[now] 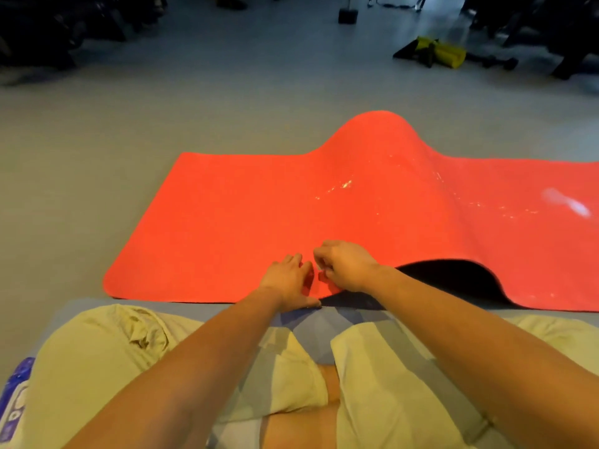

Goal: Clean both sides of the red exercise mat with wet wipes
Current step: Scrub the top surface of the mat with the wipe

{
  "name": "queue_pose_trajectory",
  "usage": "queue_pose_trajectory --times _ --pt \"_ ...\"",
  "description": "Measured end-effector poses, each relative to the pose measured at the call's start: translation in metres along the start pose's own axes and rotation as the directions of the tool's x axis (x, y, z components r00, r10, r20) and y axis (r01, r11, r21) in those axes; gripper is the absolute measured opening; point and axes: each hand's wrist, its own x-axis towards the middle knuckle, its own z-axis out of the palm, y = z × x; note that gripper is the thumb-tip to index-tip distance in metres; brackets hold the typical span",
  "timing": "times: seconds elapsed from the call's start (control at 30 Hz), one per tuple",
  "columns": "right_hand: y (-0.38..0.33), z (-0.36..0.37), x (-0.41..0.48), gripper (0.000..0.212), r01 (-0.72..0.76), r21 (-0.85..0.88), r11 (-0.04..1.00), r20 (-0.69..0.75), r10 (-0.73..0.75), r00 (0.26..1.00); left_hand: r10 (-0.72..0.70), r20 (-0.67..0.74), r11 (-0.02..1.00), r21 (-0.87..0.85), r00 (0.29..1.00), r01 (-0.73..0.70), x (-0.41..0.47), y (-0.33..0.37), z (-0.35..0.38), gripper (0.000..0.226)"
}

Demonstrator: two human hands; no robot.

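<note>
A wipes pack (14, 393) lies by the left knee, contents unseen; the left grip (288, 280) presses flat, fingers straight, on the near edge of the mat (227, 222), the right grip (343, 267) beside it pinching that edge, where the mat humps off the floor (97, 157)

Single head-worn wide-angle view, forward and down, close over the red mat (246, 215).

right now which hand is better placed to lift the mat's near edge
The right hand: its fingers seem to pinch the near edge of the mat, beside where it arches up. The left hand lies flat on it.
</note>
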Motion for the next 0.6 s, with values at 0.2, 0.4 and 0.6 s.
queue_pose_trajectory --times 0.2,0.4,0.6 --pt "0.004 -0.007 -0.015 0.005 0.004 -0.089 0.996 -0.214 -0.023 0.977 0.042 -0.098 0.992 0.126 0.994 -0.030 -0.014 -0.004 -0.038 0.034" --pt "-0.013 -0.003 -0.016 0.073 -0.097 -0.151 0.984 -0.051 0.091 0.995 -0.025 -0.037 0.974 0.225 0.999 0.033 -0.028 -0.063 -0.071 0.030" --pt "-0.025 0.023 -0.010 0.035 -0.193 -0.296 0.935 0.001 0.203 0.979 -0.082 0.036 0.976 0.203 0.996 0.073 -0.034 -0.056 -0.049 0.036"
